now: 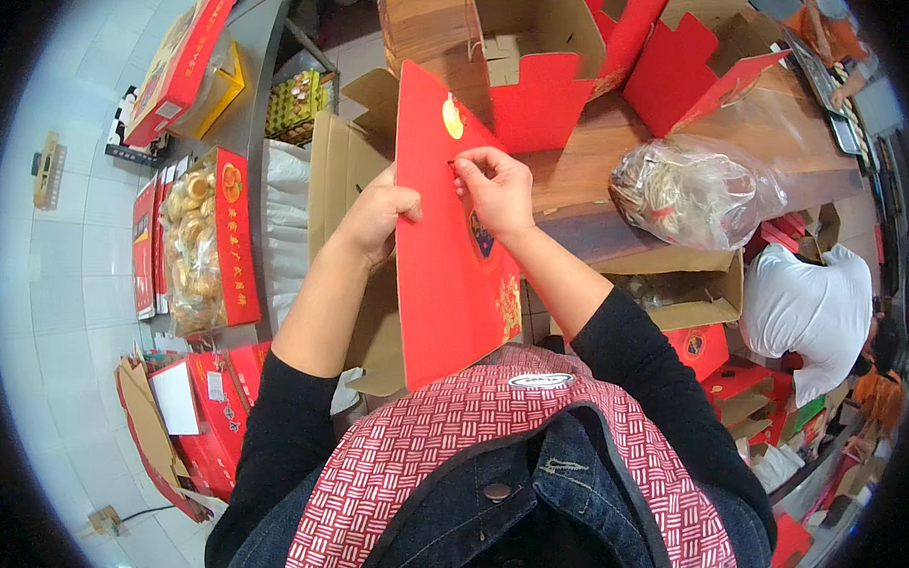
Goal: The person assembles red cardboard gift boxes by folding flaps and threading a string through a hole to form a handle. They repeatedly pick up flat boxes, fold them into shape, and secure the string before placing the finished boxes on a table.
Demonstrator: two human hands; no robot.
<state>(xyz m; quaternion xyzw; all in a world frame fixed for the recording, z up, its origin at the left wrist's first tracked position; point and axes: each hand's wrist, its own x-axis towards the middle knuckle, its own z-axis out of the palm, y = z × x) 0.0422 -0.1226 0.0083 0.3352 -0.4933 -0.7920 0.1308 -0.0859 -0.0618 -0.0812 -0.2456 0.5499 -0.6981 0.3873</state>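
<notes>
Left hand [375, 219] grips, thumb extended, while right hand [502, 191] pinches thumb to forefinger

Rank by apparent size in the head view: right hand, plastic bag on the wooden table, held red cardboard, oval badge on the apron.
1. Red cardboard
2. Plastic bag
3. Right hand
4. Oval badge

Apparent size only; they sit at different distances from the camera.

On my left I see a white-tiled wall [76, 241] beside a grey table [257, 57]; ahead of me, a brown wood-grain table [581, 173].
</notes>
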